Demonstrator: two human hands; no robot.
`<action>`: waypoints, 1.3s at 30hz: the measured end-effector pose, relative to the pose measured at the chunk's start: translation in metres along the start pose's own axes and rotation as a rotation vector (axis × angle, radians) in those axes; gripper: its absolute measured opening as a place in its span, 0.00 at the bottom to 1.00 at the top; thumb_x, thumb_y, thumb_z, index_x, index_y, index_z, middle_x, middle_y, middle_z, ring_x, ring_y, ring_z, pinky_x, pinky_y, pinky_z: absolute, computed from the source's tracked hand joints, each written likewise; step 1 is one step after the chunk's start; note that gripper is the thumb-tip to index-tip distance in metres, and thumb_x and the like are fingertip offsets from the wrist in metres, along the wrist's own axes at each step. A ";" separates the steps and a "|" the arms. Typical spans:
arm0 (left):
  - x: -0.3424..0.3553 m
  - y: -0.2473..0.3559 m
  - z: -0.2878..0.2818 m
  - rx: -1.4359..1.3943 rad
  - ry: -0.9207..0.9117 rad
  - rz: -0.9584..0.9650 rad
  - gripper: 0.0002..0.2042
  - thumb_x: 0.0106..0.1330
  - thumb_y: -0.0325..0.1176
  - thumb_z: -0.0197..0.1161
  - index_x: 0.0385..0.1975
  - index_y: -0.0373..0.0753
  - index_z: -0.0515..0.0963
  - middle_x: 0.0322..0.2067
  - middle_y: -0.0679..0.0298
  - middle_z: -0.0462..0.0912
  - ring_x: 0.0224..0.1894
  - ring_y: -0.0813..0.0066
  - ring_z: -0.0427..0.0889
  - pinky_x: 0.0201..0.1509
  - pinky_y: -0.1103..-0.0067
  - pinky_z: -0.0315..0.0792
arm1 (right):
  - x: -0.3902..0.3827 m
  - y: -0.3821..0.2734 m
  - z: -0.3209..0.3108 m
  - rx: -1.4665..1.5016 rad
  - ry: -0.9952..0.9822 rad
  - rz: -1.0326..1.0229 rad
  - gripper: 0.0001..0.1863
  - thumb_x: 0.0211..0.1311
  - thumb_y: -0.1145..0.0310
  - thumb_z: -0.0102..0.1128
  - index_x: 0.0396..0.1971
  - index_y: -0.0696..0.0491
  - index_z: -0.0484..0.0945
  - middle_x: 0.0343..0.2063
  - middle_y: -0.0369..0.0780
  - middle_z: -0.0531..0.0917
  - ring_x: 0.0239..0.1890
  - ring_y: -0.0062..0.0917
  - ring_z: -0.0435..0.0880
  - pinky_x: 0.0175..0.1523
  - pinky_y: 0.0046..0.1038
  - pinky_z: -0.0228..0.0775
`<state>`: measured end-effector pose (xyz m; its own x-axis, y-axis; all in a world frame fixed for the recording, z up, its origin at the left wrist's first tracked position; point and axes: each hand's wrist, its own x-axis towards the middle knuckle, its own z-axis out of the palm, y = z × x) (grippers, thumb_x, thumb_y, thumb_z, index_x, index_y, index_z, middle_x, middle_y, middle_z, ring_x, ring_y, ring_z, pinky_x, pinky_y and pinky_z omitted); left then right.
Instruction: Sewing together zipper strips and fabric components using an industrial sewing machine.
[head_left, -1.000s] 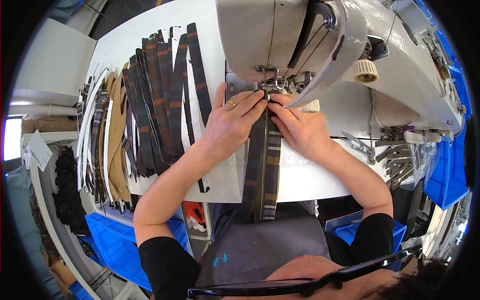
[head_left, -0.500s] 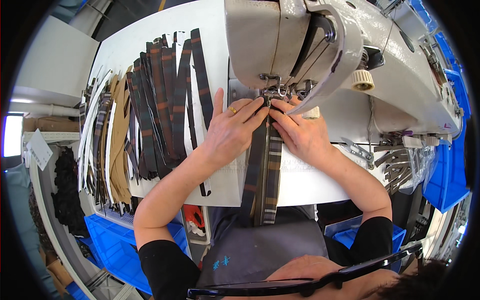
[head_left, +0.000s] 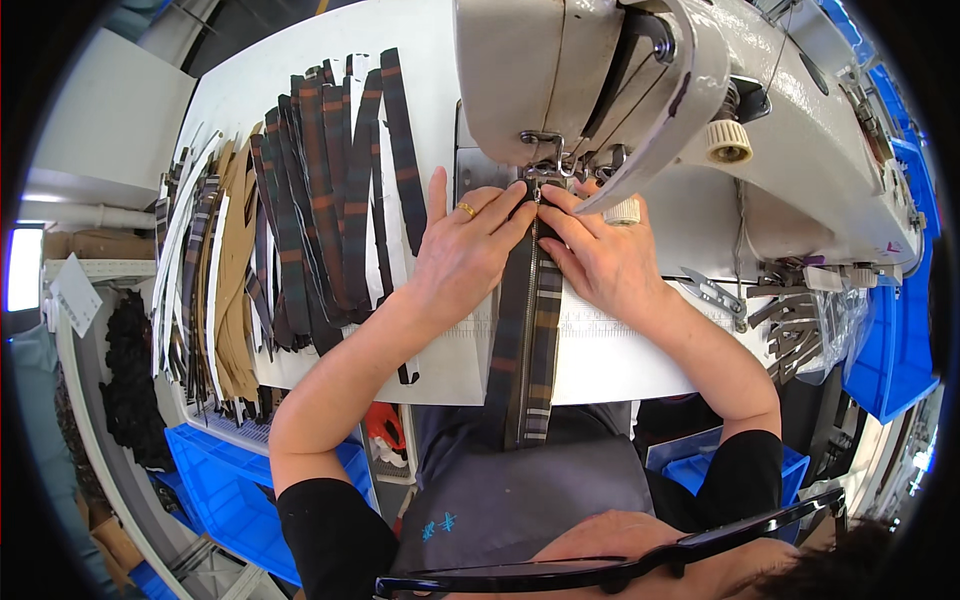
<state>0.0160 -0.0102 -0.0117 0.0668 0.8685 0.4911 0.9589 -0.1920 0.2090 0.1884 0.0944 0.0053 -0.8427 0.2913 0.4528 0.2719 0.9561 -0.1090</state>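
A long plaid fabric strip (head_left: 527, 345) runs from under the needle of a grey sewing machine (head_left: 600, 70) down over the table's front edge to my lap. My left hand (head_left: 462, 250), with a gold ring, lies flat on the strip's left side, fingertips by the presser foot (head_left: 545, 178). On the strip's right side my right hand (head_left: 600, 255) presses down, fingers pointing at the needle. Both hands pin the strip to the white table (head_left: 600, 360).
A spread of dark plaid strips (head_left: 330, 190) and tan and white strips (head_left: 215, 290) lies on the table's left part. Scissors (head_left: 712, 292) and metal parts (head_left: 800, 320) sit at the right. Blue bins (head_left: 230, 490) stand below the table, another blue bin (head_left: 895, 350) at right.
The view has shifted closer to the machine. My hands stay on the strip by the needle, and the strip has fed slightly further under the presser foot.
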 end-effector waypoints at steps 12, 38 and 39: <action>0.003 -0.002 0.003 -0.004 0.010 -0.015 0.18 0.51 0.23 0.61 0.45 0.39 0.79 0.51 0.65 0.78 0.53 0.69 0.74 0.64 0.44 0.47 | 0.001 0.004 0.006 0.008 0.018 0.005 0.17 0.51 0.65 0.66 0.43 0.52 0.78 0.40 0.36 0.83 0.47 0.36 0.74 0.50 0.37 0.63; 0.005 -0.002 0.007 0.029 -0.073 -0.068 0.18 0.60 0.28 0.58 0.51 0.48 0.78 0.54 0.66 0.78 0.58 0.62 0.71 0.65 0.46 0.44 | 0.000 0.023 -0.010 0.565 0.228 0.309 0.08 0.54 0.70 0.65 0.33 0.55 0.79 0.31 0.37 0.81 0.37 0.30 0.78 0.45 0.30 0.67; 0.006 -0.002 0.007 0.011 -0.056 -0.082 0.17 0.61 0.30 0.59 0.51 0.48 0.78 0.54 0.66 0.78 0.58 0.62 0.71 0.65 0.46 0.44 | 0.001 0.029 -0.016 0.542 0.244 0.312 0.08 0.54 0.70 0.65 0.33 0.55 0.79 0.31 0.37 0.81 0.37 0.30 0.78 0.45 0.30 0.67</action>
<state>0.0163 -0.0015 -0.0153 0.0030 0.9055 0.4243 0.9648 -0.1143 0.2370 0.2025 0.1216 0.0164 -0.6157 0.6018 0.5086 0.1603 0.7277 -0.6670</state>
